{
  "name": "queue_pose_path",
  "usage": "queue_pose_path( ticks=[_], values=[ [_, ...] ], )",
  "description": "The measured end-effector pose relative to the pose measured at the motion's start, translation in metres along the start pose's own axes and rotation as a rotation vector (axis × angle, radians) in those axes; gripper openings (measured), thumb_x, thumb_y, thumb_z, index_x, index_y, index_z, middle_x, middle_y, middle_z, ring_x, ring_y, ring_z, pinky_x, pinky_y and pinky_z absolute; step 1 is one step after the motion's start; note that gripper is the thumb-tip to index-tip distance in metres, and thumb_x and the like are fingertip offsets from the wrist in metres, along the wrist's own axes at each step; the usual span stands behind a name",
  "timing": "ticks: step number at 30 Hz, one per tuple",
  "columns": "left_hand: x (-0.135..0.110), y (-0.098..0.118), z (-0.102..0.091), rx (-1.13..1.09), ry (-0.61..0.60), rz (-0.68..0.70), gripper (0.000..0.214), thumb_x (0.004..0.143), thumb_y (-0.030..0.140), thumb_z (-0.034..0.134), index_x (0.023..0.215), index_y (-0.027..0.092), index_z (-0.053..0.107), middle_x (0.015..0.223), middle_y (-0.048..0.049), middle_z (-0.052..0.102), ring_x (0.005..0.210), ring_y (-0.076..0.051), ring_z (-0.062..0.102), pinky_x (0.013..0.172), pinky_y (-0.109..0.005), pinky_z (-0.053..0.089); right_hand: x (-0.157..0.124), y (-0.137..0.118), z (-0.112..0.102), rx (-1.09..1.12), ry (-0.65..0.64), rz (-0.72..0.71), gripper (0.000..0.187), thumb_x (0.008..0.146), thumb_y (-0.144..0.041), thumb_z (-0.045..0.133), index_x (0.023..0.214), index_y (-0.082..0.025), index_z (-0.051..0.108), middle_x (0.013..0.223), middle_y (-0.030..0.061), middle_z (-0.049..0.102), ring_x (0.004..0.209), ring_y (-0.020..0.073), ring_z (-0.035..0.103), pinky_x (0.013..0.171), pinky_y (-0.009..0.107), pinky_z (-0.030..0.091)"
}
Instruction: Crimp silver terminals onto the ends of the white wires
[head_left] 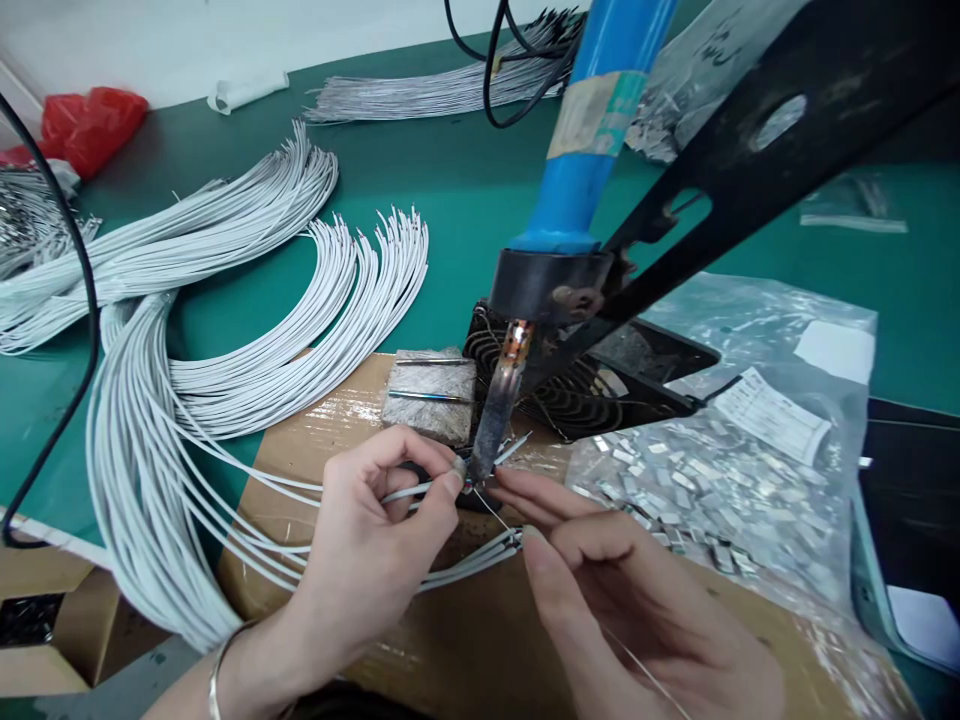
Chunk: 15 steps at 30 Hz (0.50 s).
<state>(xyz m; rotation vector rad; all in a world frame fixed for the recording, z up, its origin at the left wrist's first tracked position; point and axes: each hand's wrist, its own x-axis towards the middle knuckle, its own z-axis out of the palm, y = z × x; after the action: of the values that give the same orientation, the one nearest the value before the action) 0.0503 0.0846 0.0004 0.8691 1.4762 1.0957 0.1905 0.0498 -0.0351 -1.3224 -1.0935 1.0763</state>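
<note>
My left hand point(375, 535) pinches a thin white wire point(409, 492) between thumb and forefinger, its stripped end held under the tip of a soldering iron point(499, 405). The iron has a blue handle point(592, 130) and hangs tilted in a black stand point(750, 170). My right hand point(630, 600) is closed on a fine strand of solder wire point(495, 518) that runs up to the iron tip, and a few white wires point(480, 558) pass under its fingers. Both hands rest over a taped cardboard board point(465, 640).
Large bundles of white wires point(225, 330) curve across the green table on the left. A clear bag of small metal parts point(720, 480) lies at the right. A black fan point(592, 390) and a grey block point(429, 392) sit behind the iron. Red bag point(90, 125) far left.
</note>
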Motion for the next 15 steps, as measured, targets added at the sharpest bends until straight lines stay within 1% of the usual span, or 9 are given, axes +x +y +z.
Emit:
queue_pose_path(
  ticks=[2, 5, 8, 11, 15],
  values=[
    [-0.0009, 0.0004, -0.0001, 0.003, 0.001, 0.001, 0.013, 0.075, 0.019, 0.074, 0.068, 0.014, 0.064, 0.077, -0.0056, 0.071, 0.053, -0.007, 0.051, 0.046, -0.015, 0.037, -0.0006, -0.0011, -0.0007, -0.001, -0.005, 0.005, 0.024, 0.094, -0.019, 0.07, 0.072, -0.026, 0.063, 0.118, 0.0018, 0.082, 0.107, 0.0157, 0.08, 0.093, 0.016, 0.061],
    [-0.0024, 0.0008, -0.0001, 0.001, 0.008, 0.007, 0.013, 0.075, 0.018, 0.074, 0.068, 0.013, 0.064, 0.079, -0.0059, 0.072, 0.053, -0.006, 0.051, 0.047, -0.014, 0.037, -0.0008, -0.0025, -0.0009, 0.013, -0.018, 0.005, 0.023, 0.094, -0.018, 0.071, 0.073, -0.025, 0.064, 0.118, 0.0037, 0.082, 0.106, 0.0178, 0.08, 0.092, 0.02, 0.063],
    [-0.0019, 0.0011, 0.0001, 0.002, 0.011, 0.013, 0.013, 0.075, 0.017, 0.075, 0.068, 0.012, 0.065, 0.079, -0.0058, 0.072, 0.053, -0.006, 0.052, 0.047, -0.014, 0.038, -0.0006, -0.0034, 0.0009, 0.02, 0.006, 0.015, 0.023, 0.093, -0.016, 0.071, 0.073, -0.025, 0.063, 0.117, 0.005, 0.082, 0.107, 0.0188, 0.08, 0.093, 0.023, 0.063],
    [-0.0002, 0.0015, 0.0004, 0.008, 0.009, 0.018, 0.013, 0.075, 0.017, 0.075, 0.068, 0.013, 0.065, 0.077, -0.0059, 0.072, 0.053, -0.006, 0.052, 0.047, -0.014, 0.038, 0.0, -0.0029, 0.0021, 0.019, 0.016, 0.02, 0.023, 0.094, -0.016, 0.07, 0.074, -0.024, 0.063, 0.119, 0.0054, 0.082, 0.108, 0.0185, 0.08, 0.093, 0.021, 0.063],
    [-0.0003, 0.0023, 0.0006, 0.002, 0.012, 0.035, 0.012, 0.074, 0.016, 0.074, 0.067, 0.013, 0.065, 0.075, -0.0055, 0.072, 0.055, -0.007, 0.054, 0.047, -0.013, 0.04, 0.002, -0.0013, 0.0011, -0.007, -0.005, -0.042, 0.023, 0.093, -0.016, 0.071, 0.073, -0.024, 0.064, 0.117, 0.0046, 0.083, 0.105, 0.0177, 0.081, 0.092, 0.018, 0.062]
  ],
)
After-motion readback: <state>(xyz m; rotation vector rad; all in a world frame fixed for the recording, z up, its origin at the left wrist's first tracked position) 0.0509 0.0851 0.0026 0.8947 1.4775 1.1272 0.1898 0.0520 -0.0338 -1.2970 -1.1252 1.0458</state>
